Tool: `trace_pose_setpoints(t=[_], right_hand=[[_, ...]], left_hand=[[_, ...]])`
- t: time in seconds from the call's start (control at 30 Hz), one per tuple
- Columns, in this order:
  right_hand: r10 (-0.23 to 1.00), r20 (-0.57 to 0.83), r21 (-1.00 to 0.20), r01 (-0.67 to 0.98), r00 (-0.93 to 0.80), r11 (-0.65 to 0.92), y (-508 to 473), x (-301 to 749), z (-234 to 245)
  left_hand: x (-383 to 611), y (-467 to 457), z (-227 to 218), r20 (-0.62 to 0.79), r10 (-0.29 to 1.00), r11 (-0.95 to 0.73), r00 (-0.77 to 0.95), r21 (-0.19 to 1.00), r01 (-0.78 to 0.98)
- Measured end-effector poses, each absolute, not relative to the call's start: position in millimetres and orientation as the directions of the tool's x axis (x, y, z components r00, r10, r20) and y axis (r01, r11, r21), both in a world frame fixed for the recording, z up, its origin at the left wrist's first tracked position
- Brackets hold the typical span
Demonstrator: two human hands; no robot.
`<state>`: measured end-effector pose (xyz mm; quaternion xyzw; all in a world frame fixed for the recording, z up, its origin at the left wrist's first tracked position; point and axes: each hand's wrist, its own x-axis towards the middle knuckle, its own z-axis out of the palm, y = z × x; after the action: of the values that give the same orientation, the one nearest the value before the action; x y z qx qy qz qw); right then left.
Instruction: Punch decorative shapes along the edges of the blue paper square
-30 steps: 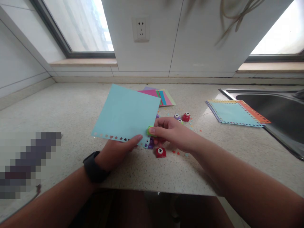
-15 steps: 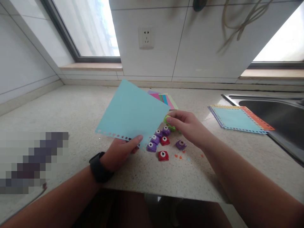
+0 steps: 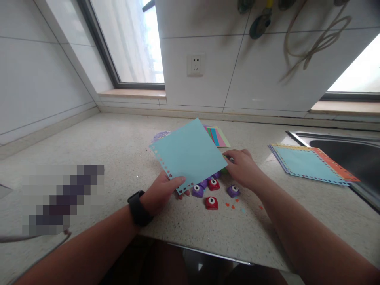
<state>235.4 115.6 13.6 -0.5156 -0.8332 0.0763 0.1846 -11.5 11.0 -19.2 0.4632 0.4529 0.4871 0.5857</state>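
Note:
A light blue sheet of paper (image 3: 190, 154) with small shapes punched along two edges is held above the counter. My left hand (image 3: 162, 189) pinches its lower corner, thumb on top and fingers underneath. Closed around a green craft punch (image 3: 231, 159), mostly hidden by the fingers, my right hand (image 3: 243, 168) is at the sheet's right corner. Whether the punch grips the paper edge I cannot tell. Below the sheet stand a red punch (image 3: 213, 184), a second red punch (image 3: 211, 203), a purple punch (image 3: 198, 190) and another purple punch (image 3: 233, 191); more are partly covered.
Coloured papers (image 3: 221, 138) lie behind the sheet, beside a pile of purple paper bits (image 3: 160, 135). A stack of punched sheets (image 3: 308, 164) rests by the metal sink (image 3: 299, 136) at right. Orange paper scraps (image 3: 232, 206) are scattered near the counter's front (image 3: 190, 225).
The blue sheet has turned, its punched edge now facing lower left, and its right corner has come to my right hand. The purple paper bits have come into view. The camera view has shifted.

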Motion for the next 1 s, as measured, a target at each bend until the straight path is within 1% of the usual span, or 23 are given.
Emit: trace_pose_setpoints(t=[0.13,0.2,0.37,0.53,0.67,0.8,0.93,1.0], right_hand=[[0.906,0.209,-0.352,0.836,-0.367,0.42,120,236,12],[0.912,0.197,-0.341,0.847,-0.36,0.408,122,236,11],[0.908,0.177,-0.258,0.872,-0.38,0.416,125,235,10],[0.897,0.111,-0.158,0.883,-0.428,0.441,130,236,5],[0.9,0.092,-0.128,0.891,-0.426,0.435,133,238,2],[0.894,0.125,-0.188,0.875,-0.43,0.447,131,238,3],[0.899,0.218,-0.292,0.853,-0.38,0.432,129,239,5],[0.91,0.243,-0.358,0.841,-0.335,0.405,129,240,5]], left_hand=[[-12,13,-21,-0.072,0.989,0.088,0.128,0.988,-0.123],[-12,13,-22,-0.067,0.988,0.082,0.141,0.991,-0.102],[-14,15,-25,-0.045,0.982,0.061,0.182,0.995,-0.082],[-13,15,-24,-0.031,0.979,0.049,0.202,0.995,-0.087],[-12,15,-22,-0.03,0.98,0.05,0.198,0.994,-0.093],[-13,15,-23,-0.04,0.982,0.056,0.185,0.995,-0.08],[-13,16,-23,-0.043,0.982,0.058,0.184,0.996,-0.074],[-13,15,-22,-0.038,0.983,0.054,0.182,0.995,-0.08]])
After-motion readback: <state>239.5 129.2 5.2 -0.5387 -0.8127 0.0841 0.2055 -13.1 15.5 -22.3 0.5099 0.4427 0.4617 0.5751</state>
